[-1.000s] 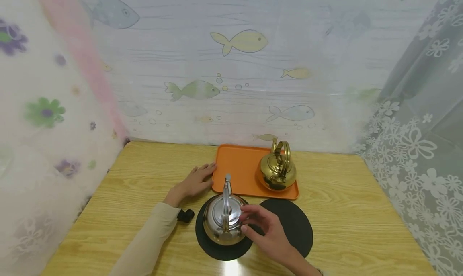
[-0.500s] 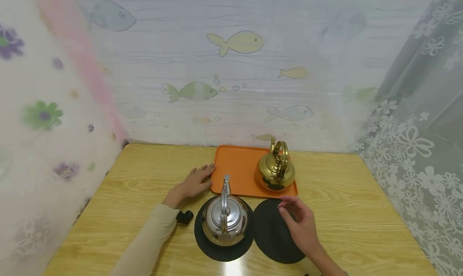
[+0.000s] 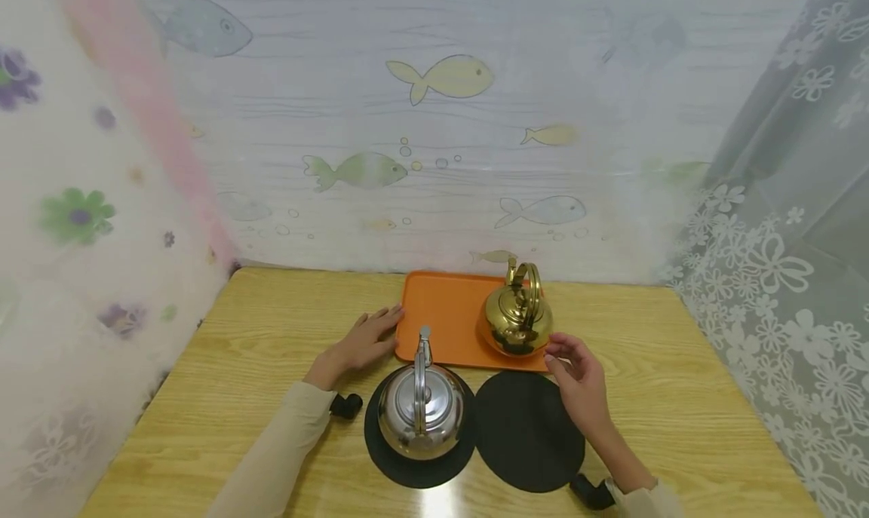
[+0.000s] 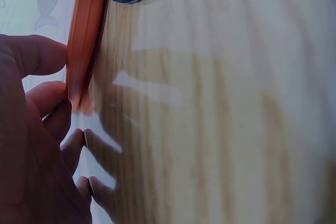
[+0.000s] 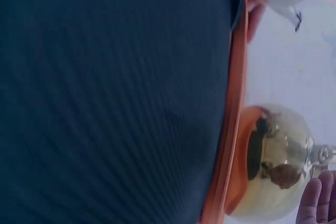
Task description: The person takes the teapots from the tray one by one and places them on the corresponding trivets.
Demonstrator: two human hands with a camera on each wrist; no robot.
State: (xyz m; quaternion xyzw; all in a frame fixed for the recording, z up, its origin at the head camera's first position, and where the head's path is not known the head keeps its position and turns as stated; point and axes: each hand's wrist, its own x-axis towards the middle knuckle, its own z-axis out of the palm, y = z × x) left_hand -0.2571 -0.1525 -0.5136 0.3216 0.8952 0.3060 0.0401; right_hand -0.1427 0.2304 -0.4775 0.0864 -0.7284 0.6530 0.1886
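Note:
On the wooden table an orange tray (image 3: 437, 307) carries a gold kettle (image 3: 505, 333) on its right side. My left hand (image 3: 366, 338) lies at the tray's left end; the left wrist view shows its fingertips (image 4: 50, 56) against the tray's outer wall. My right hand (image 3: 584, 386) is at the tray's front right corner, its fingers loosely bent beside the gold kettle, holding nothing. In the right wrist view that kettle (image 5: 283, 198) stands past the tray rim (image 5: 229, 124). A silver kettle (image 3: 444, 420) sits upright on the left black round mat (image 3: 421, 479), between my arms.
A second black round mat (image 3: 526, 435) lies to the right of the first, with nothing on it, close in front of the tray. Behind the table (image 3: 305, 299) hangs a fish-print curtain (image 3: 448, 141); a flowered one (image 3: 81, 277) hangs at the left.
My right hand has moved away from beside the silver kettle, rightward over the right mat and forward to the tray's right corner. My left hand and both kettles have stayed in place.

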